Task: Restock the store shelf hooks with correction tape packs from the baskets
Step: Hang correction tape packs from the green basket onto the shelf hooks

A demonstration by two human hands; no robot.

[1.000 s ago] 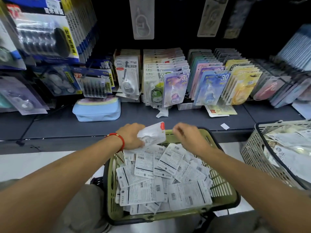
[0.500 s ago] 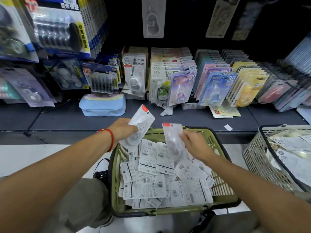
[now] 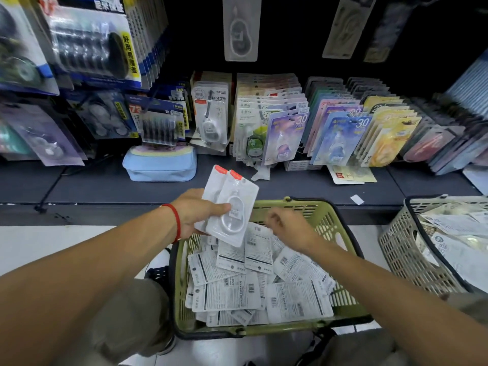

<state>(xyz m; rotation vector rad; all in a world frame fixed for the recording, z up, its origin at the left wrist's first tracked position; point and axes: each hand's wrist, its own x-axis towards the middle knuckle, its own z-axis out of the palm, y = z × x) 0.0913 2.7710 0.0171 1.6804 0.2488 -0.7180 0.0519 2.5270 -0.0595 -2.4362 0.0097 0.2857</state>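
Up close, our left hand has its grip pinching two correction tape packs fanned one over the other, thumb laid across the clear blister of the front one, red tabs pointing up toward the shelf. A red string bracelet circles that wrist. Our right hand hovers just beside the packs, over the back of the green basket; its fingers are curled under and turned away from us, and we cannot tell whether the grip holds anything.

Below both hands, the green basket carries a loose heap of more packs lying mostly face down, white backs with barcodes showing. It sits between our knees on the pale floor. To our right stands a grey basket with other white packets in it, near the green one but apart.

Beyond the baskets runs the dark shelf. On it a light blue pouch rests to the left, and rows of carded correction tapes lean along the back in purple, blue and yellow. Higher up, a single white pack hangs against the dark back panel, and blue multipacks hang at upper left.
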